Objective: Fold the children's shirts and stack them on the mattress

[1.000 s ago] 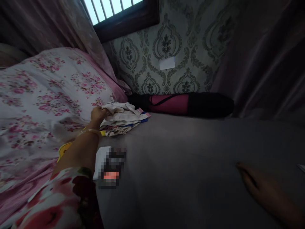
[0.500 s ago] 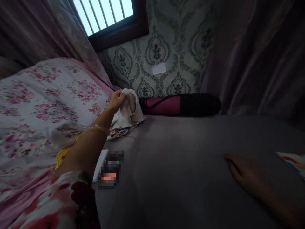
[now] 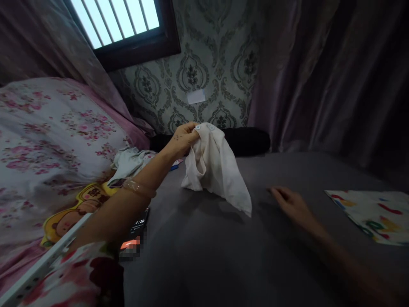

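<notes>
Lifted clear of the pile since the earlier frame, a white cloth garment with pale round snaps (image 3: pixel 217 166) now hangs over the bed's middle. The left hand (image 3: pixel 185 137) grips it closed at the upper edge, near the snaps; the fabric drapes down and rightward, loose and unfolded. Whether its lowest corner touches the grey-sheeted bed (image 3: pixel 204 260) is unclear. Beyond it, the right hand (image 3: pixel 294 207) has loosely parted fingers and nothing visible in them, apart from the garment. Farther right, one white cloth with a multicoloured print (image 3: pixel 383 215) already lies flat, while the garment is not yet laid out. Left of the grip, a crumpled pile of pale fabric (image 3: pixel 129 162) remains beside the pink-flowered white bedding (image 3: pixel 41 128), apparently unsorted.
</notes>
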`<control>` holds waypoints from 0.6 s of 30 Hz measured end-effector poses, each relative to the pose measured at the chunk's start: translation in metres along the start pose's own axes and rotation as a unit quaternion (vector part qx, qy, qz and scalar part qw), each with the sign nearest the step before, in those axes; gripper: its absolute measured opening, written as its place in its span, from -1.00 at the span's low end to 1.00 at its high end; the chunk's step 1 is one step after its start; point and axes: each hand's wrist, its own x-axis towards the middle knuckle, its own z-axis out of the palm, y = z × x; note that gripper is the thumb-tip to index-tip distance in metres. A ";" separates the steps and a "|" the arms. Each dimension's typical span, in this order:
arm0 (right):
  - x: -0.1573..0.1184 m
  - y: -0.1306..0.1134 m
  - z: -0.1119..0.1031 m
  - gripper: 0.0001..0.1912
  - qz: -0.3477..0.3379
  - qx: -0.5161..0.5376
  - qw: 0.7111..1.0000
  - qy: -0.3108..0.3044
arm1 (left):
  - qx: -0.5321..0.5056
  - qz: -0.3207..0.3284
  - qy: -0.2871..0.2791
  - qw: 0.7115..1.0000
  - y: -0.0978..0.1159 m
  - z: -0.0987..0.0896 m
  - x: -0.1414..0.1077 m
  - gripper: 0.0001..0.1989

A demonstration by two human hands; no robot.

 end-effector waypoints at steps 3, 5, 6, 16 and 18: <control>0.003 -0.070 0.002 -0.56 -0.002 0.165 0.986 -0.035 | -0.037 -0.021 -0.050 0.998 0.007 0.029 -0.009 -0.66; 0.007 -0.099 0.008 -0.52 -0.016 0.216 0.973 -0.076 | -0.071 -0.038 -0.072 0.994 0.006 0.043 -0.014 -0.66; 0.009 -0.106 0.011 -0.50 -0.018 0.236 0.965 -0.112 | -0.091 -0.048 -0.083 0.991 0.004 0.049 -0.017 -0.66; 0.014 -0.099 -0.079 -0.57 0.095 0.175 0.978 -0.059 | -0.226 -0.203 -0.122 0.945 -0.049 0.071 -0.061 -0.63; 0.010 -0.088 -0.094 -0.59 0.109 0.135 0.984 -0.038 | -0.204 -0.228 -0.155 0.939 -0.054 0.082 -0.068 -0.66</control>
